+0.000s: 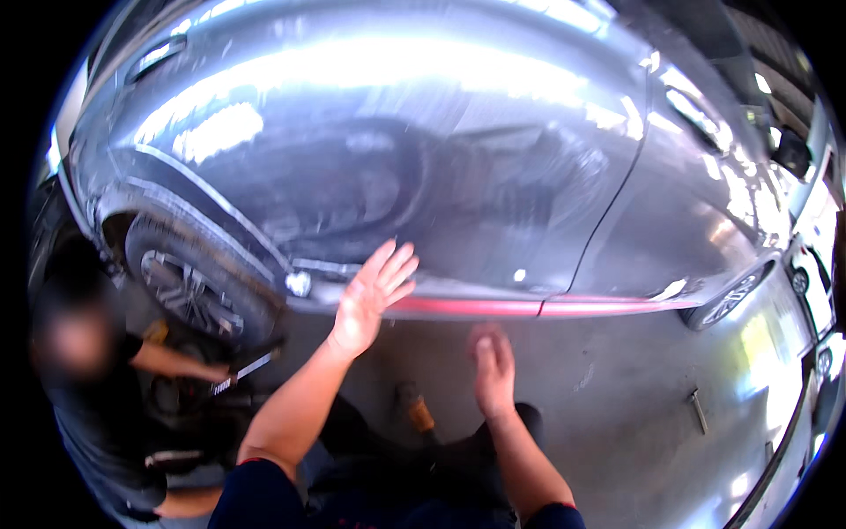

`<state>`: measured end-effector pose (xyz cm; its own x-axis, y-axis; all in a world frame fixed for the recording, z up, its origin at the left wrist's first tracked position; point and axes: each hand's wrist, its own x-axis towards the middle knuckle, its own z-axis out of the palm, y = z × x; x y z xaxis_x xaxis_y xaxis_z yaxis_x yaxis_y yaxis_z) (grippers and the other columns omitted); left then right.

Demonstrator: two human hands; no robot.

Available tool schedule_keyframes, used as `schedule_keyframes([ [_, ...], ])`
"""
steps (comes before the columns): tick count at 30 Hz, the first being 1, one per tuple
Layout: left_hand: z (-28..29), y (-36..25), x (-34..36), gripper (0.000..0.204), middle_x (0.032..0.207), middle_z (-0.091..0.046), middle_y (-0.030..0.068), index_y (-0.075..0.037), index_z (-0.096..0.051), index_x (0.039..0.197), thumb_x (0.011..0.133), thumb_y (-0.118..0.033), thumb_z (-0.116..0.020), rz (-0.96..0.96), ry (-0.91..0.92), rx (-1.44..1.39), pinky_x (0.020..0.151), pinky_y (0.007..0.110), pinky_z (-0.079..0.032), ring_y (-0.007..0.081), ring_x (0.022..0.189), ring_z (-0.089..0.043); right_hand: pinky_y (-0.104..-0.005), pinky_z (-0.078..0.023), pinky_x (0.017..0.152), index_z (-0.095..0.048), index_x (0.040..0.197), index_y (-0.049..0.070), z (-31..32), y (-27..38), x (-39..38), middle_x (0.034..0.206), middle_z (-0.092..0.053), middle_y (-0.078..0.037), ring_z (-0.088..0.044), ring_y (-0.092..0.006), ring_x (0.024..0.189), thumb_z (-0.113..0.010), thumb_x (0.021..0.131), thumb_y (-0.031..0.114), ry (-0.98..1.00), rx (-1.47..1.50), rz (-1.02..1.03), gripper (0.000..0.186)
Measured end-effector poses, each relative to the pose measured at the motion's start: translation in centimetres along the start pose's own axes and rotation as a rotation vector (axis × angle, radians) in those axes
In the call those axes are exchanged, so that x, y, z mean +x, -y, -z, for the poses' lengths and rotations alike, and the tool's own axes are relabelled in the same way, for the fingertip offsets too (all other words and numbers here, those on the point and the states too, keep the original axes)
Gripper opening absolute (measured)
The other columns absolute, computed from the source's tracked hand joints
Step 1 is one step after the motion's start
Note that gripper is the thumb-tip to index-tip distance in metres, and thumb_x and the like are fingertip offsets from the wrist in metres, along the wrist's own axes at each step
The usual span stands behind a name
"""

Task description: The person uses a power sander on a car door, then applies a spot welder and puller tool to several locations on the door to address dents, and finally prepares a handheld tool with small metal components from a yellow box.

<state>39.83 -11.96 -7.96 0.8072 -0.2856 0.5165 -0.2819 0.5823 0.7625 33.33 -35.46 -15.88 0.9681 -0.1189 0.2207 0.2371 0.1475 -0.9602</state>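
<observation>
Clock positions are taken from the centre of the view.

Work item: grey car (502, 203), side-on, filling the area from 9 o'clock through 12 to 3. Its lower side carries a red sill strip (493, 307), centred at 4 o'clock. A dark vertical panel seam (608, 207) lies between 2 and 3 o'clock. Bright reflections cover the upper bodywork.

Left hand (374, 295): at 8 o'clock, raised before the lower bodywork, palm visible, fingers extended and apart. Contact with the panel cannot be determined.

Right hand (492, 366): at 5 o'clock, just below the sill strip in view, thumb and fingers extended, unclamped. Fingertips are blurred.

Wheels: one spoked wheel (194, 282) at 9 o'clock; a second wheel (727, 300) at 3 o'clock, well apart from both hands.

Floor (608, 423): grey. A metal tool (699, 412) lies at 4 o'clock. A tool with an orange section (421, 414) is at 6 o'clock, between the forearms; its type is unclear.

Adjacent personnel: a co-worker (97, 423) in dark clothing, between 8 and 9 o'clock, one hand at a long silvery tool (247, 372) near the first wheel.
</observation>
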Motion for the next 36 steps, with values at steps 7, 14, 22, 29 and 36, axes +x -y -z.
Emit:
schedule_keyframes([
  [7,-2.5,2.9,-5.0,0.075,0.162,-0.032,0.0178,-0.001,-0.031,0.154,0.099,-0.052,-0.03,0.118,-0.412,-0.863,0.124,0.049,-0.02,0.0338,0.15,-0.029,-0.0511,-0.022,0.121,-0.032,0.151,-0.01,-7.5,5.6,-1.4,0.157,-0.035,-0.028,-0.032,-0.0426,0.147,-0.046,0.102,0.027,0.23,-0.377,0.789,0.063],
  [14,-8.3,4.0,-10.8,0.074,0.163,-0.03,0.015,-0.003,-0.032,0.156,0.102,-0.054,-0.031,0.308,-0.213,-0.343,0.123,0.047,-0.019,0.0269,0.151,-0.028,-0.0485,-0.034,0.114,-0.049,0.143,0.0,-0.8,-9.0,0.5,0.144,-0.053,-0.019,-0.048,-0.0349,0.136,-0.034,0.106,0.044,0.318,-0.12,-0.101,0.059],
  [22,-0.4,8.9,-16.5,0.046,0.14,-0.054,0.0189,-0.004,-0.056,0.135,0.101,-0.03,-0.039,0.085,-0.389,1.073,0.11,0.046,-0.04,0.0318,0.134,-0.05,-0.0458,-0.027,0.12,-0.034,0.152,0.0,-10.7,-0.9,-7.1,0.15,-0.046,-0.019,-0.038,-0.0329,0.144,-0.037,0.107,0.047,0.187,0.416,-0.35,0.066],
  [29,-4.1,8.8,-16.8,0.044,0.126,-0.062,0.0119,-0.005,-0.053,0.136,0.104,-0.034,-0.042,0.523,-0.632,-0.623,0.101,0.036,-0.047,0.0206,0.119,-0.059,-0.0525,-0.03,0.116,-0.059,0.128,-0.006,-6.5,-5.9,-4.1,0.126,-0.063,-0.023,-0.057,-0.0412,0.122,-0.051,0.092,0.024,0.572,-0.571,0.743,0.047],
  [36,5.1,1.8,-19.9,0.034,0.111,-0.069,0.0097,0.001,-0.061,0.124,0.103,-0.024,-0.05,0.466,-0.473,0.254,0.092,0.028,-0.05,0.0143,0.095,-0.064,-0.0409,-0.052,0.092,-0.068,0.111,0.002,0.3,-11.7,-0.4,0.1,-0.071,-0.013,-0.069,-0.0242,0.092,-0.062,0.093,0.024,0.188,-0.361,-0.21,0.03],
])
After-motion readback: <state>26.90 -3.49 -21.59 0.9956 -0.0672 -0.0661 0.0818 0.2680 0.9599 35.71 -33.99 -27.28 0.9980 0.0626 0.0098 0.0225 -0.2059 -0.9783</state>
